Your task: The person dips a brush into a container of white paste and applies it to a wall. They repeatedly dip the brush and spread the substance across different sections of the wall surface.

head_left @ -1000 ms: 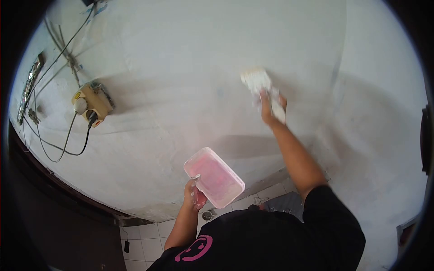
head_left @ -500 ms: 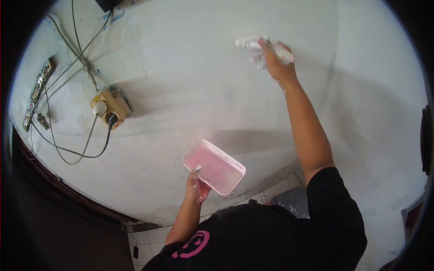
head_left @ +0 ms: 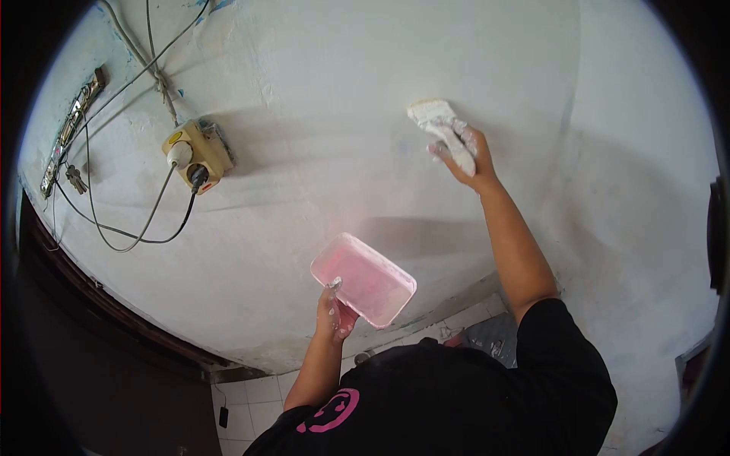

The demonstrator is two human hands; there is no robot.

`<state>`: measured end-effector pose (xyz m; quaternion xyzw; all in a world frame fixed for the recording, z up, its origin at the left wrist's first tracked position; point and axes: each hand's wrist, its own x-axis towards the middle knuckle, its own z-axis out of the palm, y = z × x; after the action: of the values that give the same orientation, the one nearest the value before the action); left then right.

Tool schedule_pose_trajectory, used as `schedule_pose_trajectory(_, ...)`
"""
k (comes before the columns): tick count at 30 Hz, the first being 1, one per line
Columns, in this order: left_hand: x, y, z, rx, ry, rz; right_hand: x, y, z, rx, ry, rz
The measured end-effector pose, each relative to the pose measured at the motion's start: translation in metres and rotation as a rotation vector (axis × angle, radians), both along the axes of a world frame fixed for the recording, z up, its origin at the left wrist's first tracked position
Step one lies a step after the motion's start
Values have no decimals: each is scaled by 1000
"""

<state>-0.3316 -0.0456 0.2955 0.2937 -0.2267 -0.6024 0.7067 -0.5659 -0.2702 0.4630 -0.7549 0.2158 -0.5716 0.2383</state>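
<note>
A white-coated paintbrush (head_left: 445, 125) is gripped in my right hand (head_left: 470, 156), its wide bristle end pointing up and left against the pale wall (head_left: 327, 91). White paint smears cover the fingers. Lower down, my left hand (head_left: 335, 313) holds a pink rectangular tray (head_left: 365, 281) by its near edge, thumb over the rim. The tray is tilted so its inside shows, with pink and whitish residue on it.
A socket block (head_left: 196, 156) with two plugs hangs on the wall at left, with loose cables. Beyond it are a shiny strip (head_left: 72, 133) and keys (head_left: 76, 178). A dark object (head_left: 490, 338) lies on the tiled floor (head_left: 255, 410).
My right hand has moved down the wall, and the brush has turned so its broad face shows. The left hand and tray are nearly unmoved. The view has shifted slightly.
</note>
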Motion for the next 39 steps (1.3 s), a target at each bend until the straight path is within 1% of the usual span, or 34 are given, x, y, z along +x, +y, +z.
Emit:
schedule_pose_trajectory(1,-2,-3,-5,-11,-1,-5,-5,6,-3,-11,-1,-5)
schedule_pose_trajectory(3,-5,-9,-17,35,3,-21,-14,15,-4,308,-117,349)
schedule_pose_trajectory(4,-17,-9,-22,29,0,-35,-34,12,-7,290,-38,449)
schedule_pose_trajectory(5,-21,-10,-26,24,-2,-33,-38,9,-7,279,-44,447)
schedule_pose_trajectory(7,-23,-18,-29,17,-17,-34,-43,3,-8,418,-64,711)
schedule_pose_trajectory(8,-24,-18,-32,29,-27,-17,-46,1,-6,422,-74,707)
schedule_pose_trajectory(10,-26,-17,-36,63,-40,-5,-50,-4,-3,285,76,751)
schedule_pose_trajectory(11,-28,-17,-35,53,-19,1,-52,-9,-3,304,67,746)
schedule_pose_trajectory(13,-31,-19,-38,58,4,1,-55,-22,-2,584,-84,825)
schedule_pose_trajectory(14,-30,-20,-40,33,1,-5,-56,-23,-3,394,34,815)
schedule_pose_trajectory(15,-30,-21,-42,3,-2,-13,-56,-27,-7,408,29,810)
schedule_pose_trajectory(17,-32,-23,-41,27,15,-22,-57,-32,-12,542,-130,952)
schedule_pose_trajectory(18,-34,-24,-39,34,31,-23,-58,-28,-9,541,-126,948)
schedule_pose_trajectory(20,-38,-29,-37,24,29,-18,-58,-19,-5,631,-204,1018)
schedule_pose_trajectory(21,-44,-33,-37,17,23,-8,-60,-16,-3,622,-197,1026)
schedule_pose_trajectory(24,-47,-36,-34,22,-18,-9,-50,-8,2,715,-208,535)
schedule_pose_trajectory(25,-47,-35,-35,26,-12,-5,-49,-8,4,721,-203,537)
schedule_pose_trajectory(27,-46,-36,-37,50,-27,24,-51,-12,10,795,-136,404)
schedule_pose_trajectory(30,-46,-39,-32,38,16,-5,-57,-23,42,761,-91,370)
schedule_pose_trajectory(32,-47,-42,-30,39,15,-10,-53,-20,71,636,-104,354)
schedule_pose_trajectory(34,-50,-43,-26,57,2,-19,-49,-26,85,414,-198,356)
schedule_pose_trajectory(35,-52,-44,-23,49,5,-15,-50,-35,86,437,-204,352)
schedule_pose_trajectory(37,-55,-44,-22,57,1,-15,-52,-42,83,468,-241,197)
schedule_pose_trajectory(38,-55,-45,-23,48,-1,-1,-49,-37,67,493,-228,114)
schedule_pose_trajectory(39,-56,-42,-25,36,-3,11,-53,-39,43,611,-232,124)
